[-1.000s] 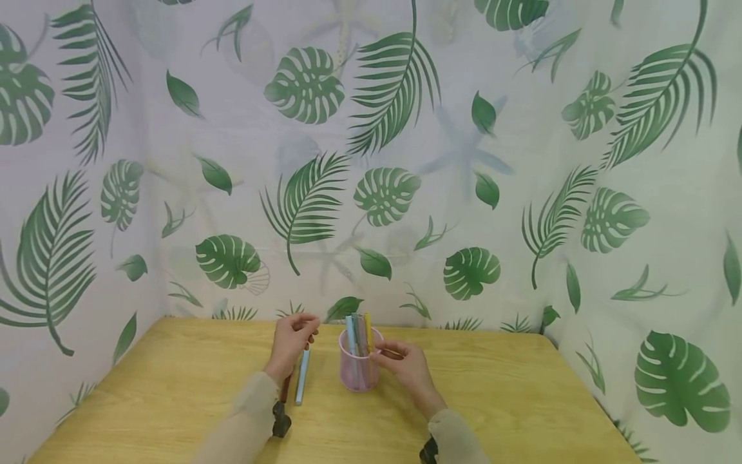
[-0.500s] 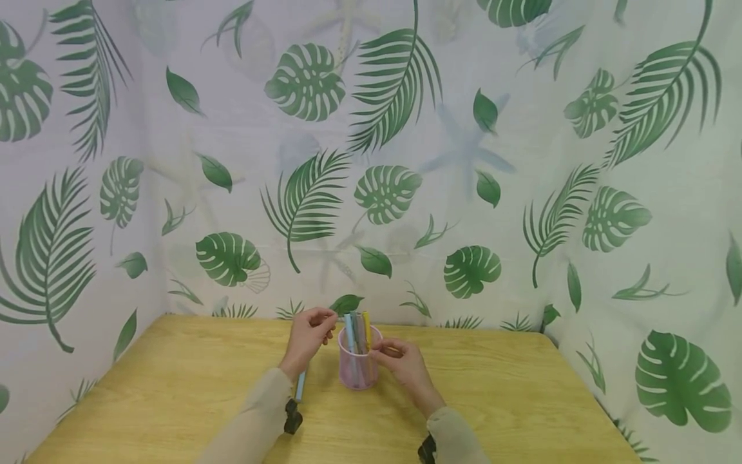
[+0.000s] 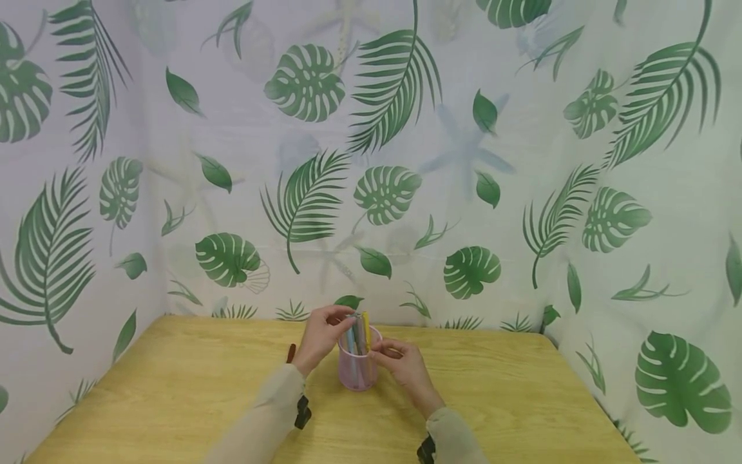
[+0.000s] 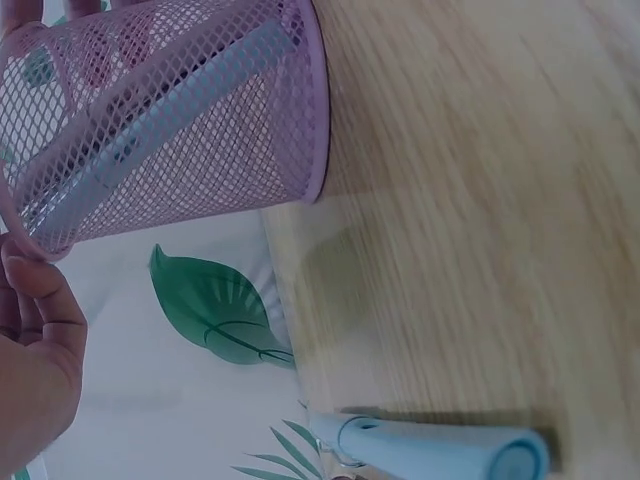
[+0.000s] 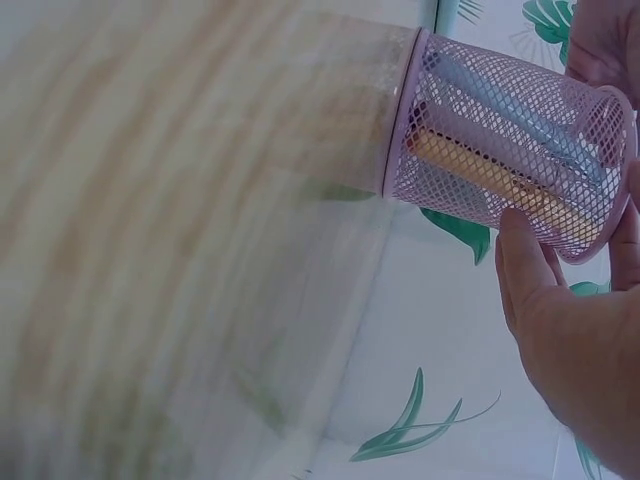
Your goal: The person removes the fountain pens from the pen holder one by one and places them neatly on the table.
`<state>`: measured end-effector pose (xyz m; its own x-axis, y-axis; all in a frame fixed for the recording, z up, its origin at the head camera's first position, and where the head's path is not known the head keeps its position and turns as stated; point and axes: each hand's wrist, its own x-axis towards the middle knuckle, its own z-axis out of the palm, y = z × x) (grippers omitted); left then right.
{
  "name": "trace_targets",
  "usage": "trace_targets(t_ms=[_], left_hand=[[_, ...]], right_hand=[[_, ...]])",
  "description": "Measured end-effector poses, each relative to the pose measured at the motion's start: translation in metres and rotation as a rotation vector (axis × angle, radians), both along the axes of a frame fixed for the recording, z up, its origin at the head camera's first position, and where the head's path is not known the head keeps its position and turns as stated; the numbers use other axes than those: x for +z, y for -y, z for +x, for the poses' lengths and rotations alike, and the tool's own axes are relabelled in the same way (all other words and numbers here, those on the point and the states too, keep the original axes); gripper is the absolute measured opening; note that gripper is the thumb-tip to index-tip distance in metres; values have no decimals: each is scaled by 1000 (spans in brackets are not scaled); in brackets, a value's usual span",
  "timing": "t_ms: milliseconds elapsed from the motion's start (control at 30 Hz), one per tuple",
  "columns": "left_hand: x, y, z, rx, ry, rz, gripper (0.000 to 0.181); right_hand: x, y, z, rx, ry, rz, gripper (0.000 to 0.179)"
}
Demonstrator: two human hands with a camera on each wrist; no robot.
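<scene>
At the left, the head view shows the end of a dark reddish stick [image 3: 291, 353] on the wooden table [image 3: 191, 386], just beside the left hand [image 3: 319, 338]. That hand's fingers are at the tops of the pens [image 3: 361, 335]; whether they pinch one, I cannot tell. The left wrist view alone shows a light blue pen [image 4: 440, 447] lying on the table. Next, the pink mesh cup [image 3: 357, 375] stands upright, pens inside; through its side the right wrist view shows an orange-yellow pen [image 5: 490, 175] slanting. Rightmost, the right hand [image 3: 404, 370] grips the cup near its rim, thumb against the mesh.
</scene>
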<state>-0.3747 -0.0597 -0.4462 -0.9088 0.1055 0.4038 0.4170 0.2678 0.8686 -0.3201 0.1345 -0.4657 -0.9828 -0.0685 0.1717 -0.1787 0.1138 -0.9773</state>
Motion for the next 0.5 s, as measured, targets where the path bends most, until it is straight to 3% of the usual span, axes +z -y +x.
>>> trace_targets(t_ms=[500], left_hand=[[-4,-7,2,38,5,-68,21]], right_hand=[[0,-1,-2,22,17,6,28]])
